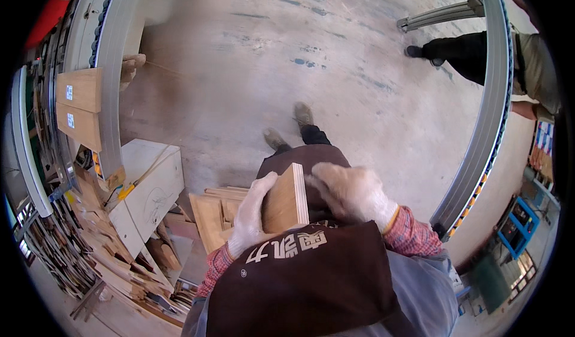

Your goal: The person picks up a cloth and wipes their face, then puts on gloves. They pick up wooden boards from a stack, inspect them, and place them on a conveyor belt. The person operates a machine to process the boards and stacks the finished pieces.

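Pale concrete floor (pixel 371 115) takes up most of the upper and middle frame, with the grey right-hand rail (pixel 486 115) curving down its right side. Brown apron (pixel 299 292) across lower centre. White box (pixel 159 184) at left; between it and the hands, left of centre, a group of light wood pieces (pixel 205 217), just beside the left wrist. Right hand (pixel 356 193), white-gloved, right of centre and motion-blurred: fingers bent and pointing left, nothing visible in them; cannot tell how far closed. Left hand (pixel 247 214), also gloved, is closed on the left side of a wood panel (pixel 280 202), thumb and finger detail mostly lost in the glove. Panel sits at lower centre, between the two hands, upright above the apron. It lies to the right of the left grip and left of the right hand's fingertips: left hand touching, right just beside, contact not readable. Longest visible line is the pale layered edge, running top to bottom, its lower end leaning right; full length partly covered, so true long axis uncertain.
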{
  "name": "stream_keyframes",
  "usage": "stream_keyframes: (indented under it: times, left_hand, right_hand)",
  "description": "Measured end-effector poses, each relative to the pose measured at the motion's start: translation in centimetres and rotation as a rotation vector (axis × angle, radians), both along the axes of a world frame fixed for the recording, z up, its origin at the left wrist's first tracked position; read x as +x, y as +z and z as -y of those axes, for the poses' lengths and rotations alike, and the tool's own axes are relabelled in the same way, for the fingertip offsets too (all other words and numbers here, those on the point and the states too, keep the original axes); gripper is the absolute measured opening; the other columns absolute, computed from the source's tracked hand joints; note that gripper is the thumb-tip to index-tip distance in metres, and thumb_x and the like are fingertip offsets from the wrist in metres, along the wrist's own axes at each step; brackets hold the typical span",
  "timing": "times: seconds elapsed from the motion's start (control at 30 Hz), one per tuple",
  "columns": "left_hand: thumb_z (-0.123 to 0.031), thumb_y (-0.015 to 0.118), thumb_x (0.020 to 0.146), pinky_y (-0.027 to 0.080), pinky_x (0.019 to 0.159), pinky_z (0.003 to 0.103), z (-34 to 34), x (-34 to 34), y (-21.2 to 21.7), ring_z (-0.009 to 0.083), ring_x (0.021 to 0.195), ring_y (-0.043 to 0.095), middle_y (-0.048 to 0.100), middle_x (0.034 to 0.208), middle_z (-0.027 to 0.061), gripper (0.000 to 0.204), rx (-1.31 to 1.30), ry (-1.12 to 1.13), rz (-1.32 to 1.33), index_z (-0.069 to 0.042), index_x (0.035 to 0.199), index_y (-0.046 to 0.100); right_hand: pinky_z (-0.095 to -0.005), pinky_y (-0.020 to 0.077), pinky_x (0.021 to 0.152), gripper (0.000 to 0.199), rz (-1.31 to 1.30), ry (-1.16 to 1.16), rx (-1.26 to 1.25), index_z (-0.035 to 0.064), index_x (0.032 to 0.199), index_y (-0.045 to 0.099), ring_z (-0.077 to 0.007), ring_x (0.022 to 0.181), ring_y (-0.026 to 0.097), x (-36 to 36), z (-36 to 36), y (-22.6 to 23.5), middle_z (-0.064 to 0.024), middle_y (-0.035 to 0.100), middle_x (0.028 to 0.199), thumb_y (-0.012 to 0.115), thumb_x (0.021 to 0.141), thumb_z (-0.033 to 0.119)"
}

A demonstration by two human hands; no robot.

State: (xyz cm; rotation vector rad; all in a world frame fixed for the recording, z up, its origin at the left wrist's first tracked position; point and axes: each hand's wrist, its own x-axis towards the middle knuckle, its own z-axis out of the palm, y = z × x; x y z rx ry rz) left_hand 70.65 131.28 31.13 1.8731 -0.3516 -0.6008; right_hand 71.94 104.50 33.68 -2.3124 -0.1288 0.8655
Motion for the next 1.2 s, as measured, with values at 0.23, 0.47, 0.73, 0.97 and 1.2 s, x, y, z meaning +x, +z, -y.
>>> stream_keyframes:
  times: [0.23,0.47,0.73,0.97,1.2]
  left_hand:
    - [-0.025,0.1,0.069,0.047,0.112,0.044,0.7,0.1,-0.3,0.0402,0.132,0.059,0.058,0.14,0.0252,0.101,0.006,0.021,0.006,0.003,0.15,0.047]
    - [-0.027,0.093,0.074,0.044,0.117,0.045,0.4,0.1,-0.1,0.0411,0.138,0.054,0.054,0.146,0.0225,0.098,-0.069,-0.078,0.003,-0.001,0.155,0.044]
    - [-0.037,0.094,0.071,0.044,0.115,0.044,-2.6,-6.4,0.1,0.0382,0.137,0.053,0.055,0.143,0.0242,0.107,-0.028,0.503,-0.136,0.003,0.156,0.042]
    - [-0.035,0.095,0.068,0.04,0.119,0.045,-5.5,-13.0,-0.9,0.0395,0.141,0.052,0.052,0.149,0.0252,0.111,0.018,0.831,-0.02,0.004,0.156,0.041]
    - [-0.032,0.096,0.067,0.041,0.118,0.044,-8.6,-17.0,-1.8,0.0387,0.139,0.054,0.055,0.145,0.0254,0.108,-0.003,0.937,-0.026,0.006,0.154,0.044]
  right_hand:
    - [-0.0476,0.0555,0.057,0.03,0.094,0.216,0.045,0.0099,0.109,0.058,-0.0366,0.072,0.072,-0.1,0.3,0.6,-0.0106,0.069,0.084,0.073,0.085,0.02]
    - [-0.0538,0.0571,0.064,0.023,0.07,0.219,-0.216,0.0043,0.096,0.067,-0.0434,0.073,0.072,4.4,-0.3,-11.8,-0.0213,0.073,0.087,0.059,0.101,0.025]
    - [-0.0435,0.0552,0.07,0.029,-0.422,0.027,0.159,-0.0018,0.115,0.068,-0.0344,0.074,0.07,5.9,-6.3,-18.1,-0.0218,0.071,0.084,0.061,0.103,0.023]
    - [-0.0453,0.0604,0.078,0.027,0.153,0.78,0.299,0.0035,0.121,0.069,-0.0386,0.088,0.075,7.0,-15.2,-2.7,-0.0225,0.075,0.101,0.064,0.101,0.022]
    - [-0.0449,0.0555,0.06,0.026,0.239,1.208,0.204,0.0066,0.111,0.061,-0.0335,0.069,0.069,5.1,-20.3,2.1,-0.0105,0.066,0.081,0.074,0.094,0.022]
